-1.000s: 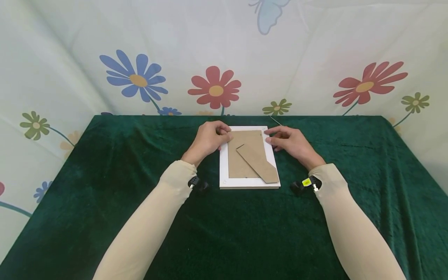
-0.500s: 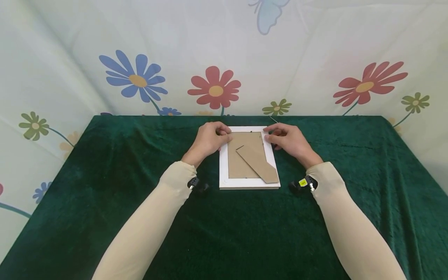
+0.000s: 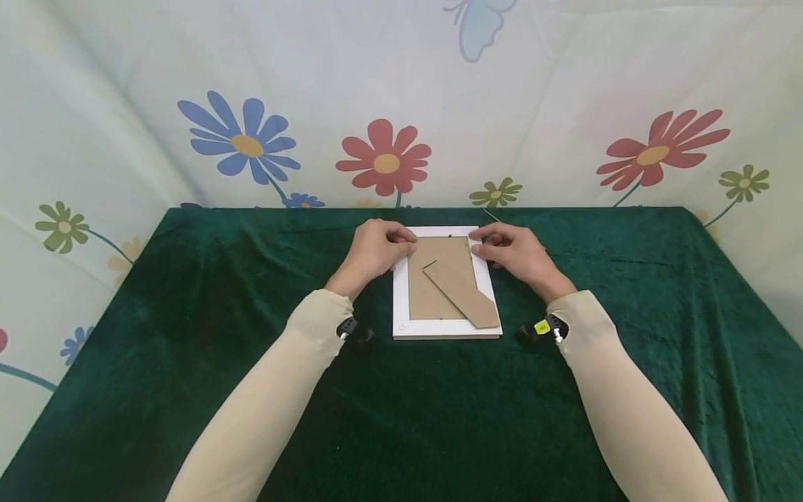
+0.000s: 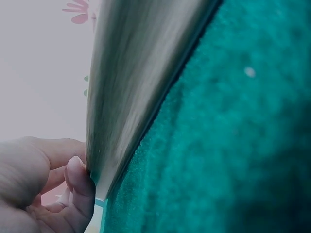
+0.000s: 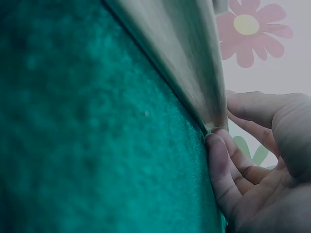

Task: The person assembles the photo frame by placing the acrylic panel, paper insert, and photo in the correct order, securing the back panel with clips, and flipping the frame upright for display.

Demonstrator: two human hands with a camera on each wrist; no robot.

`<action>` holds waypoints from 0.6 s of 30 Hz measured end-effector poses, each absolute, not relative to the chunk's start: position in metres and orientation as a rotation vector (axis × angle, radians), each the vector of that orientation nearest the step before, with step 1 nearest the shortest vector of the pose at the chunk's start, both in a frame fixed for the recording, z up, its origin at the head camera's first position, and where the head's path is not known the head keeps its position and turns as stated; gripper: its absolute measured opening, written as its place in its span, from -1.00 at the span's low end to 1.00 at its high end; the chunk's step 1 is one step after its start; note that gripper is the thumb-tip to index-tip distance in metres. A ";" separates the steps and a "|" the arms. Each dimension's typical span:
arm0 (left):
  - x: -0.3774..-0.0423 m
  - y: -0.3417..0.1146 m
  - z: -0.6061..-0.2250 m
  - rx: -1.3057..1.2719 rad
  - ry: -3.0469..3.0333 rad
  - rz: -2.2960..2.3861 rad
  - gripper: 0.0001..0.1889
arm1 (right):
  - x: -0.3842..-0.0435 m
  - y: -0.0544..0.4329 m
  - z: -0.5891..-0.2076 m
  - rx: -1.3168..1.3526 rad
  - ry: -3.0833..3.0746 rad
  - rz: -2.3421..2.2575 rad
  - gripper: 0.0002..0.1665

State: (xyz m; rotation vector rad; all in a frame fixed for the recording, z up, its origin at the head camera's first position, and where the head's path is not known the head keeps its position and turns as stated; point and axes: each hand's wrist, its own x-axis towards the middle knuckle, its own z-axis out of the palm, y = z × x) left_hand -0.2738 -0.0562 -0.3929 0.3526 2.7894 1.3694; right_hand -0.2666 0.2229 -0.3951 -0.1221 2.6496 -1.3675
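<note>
A white picture frame (image 3: 401,300) lies face down, its brown backing board (image 3: 429,300) upward. Across the board slants a brown easel stand (image 3: 464,296), and small dark tabs show at the board's edges. My left hand (image 3: 371,249) holds the frame's far left corner, thumb over the top and fingers bent at the side. At the far right corner my right hand (image 3: 521,254) has its thumb and index finger on the white border. In the right wrist view, its other fingers (image 5: 221,162) curl against the frame's side (image 5: 194,63). The frame's front is hidden.
Dark green velvet cloth (image 3: 401,432) covers the table. Just behind my right hand lies a thin rod (image 3: 491,215) close to the table's back edge. A white curtain (image 3: 301,56) printed with flowers rises behind and at both sides.
The backing board's far edge has settled into the frame, and dark tabs there have come into sight. My right hand has shifted slightly left onto the border; my left hand stays put.
</note>
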 end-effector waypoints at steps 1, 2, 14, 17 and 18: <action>-0.274 -0.056 -0.393 0.350 2.790 1.370 -0.78 | -0.266 0.223 -0.395 -0.116 2.647 -1.368 -0.53; -0.274 -0.057 -0.393 0.346 2.789 1.374 -0.77 | -0.266 0.222 -0.395 -0.112 2.647 -1.365 -0.53; -0.273 -0.065 -0.395 0.315 2.763 1.436 -0.76 | -0.266 0.223 -0.395 -0.109 2.649 -1.357 -0.52; -0.271 -0.067 -0.394 0.303 2.756 1.446 -0.76 | -0.266 0.224 -0.396 -0.112 2.649 -1.360 -0.52; -0.271 -0.068 -0.394 0.297 2.750 1.451 -0.76 | -0.266 0.224 -0.397 -0.114 2.647 -1.362 -0.52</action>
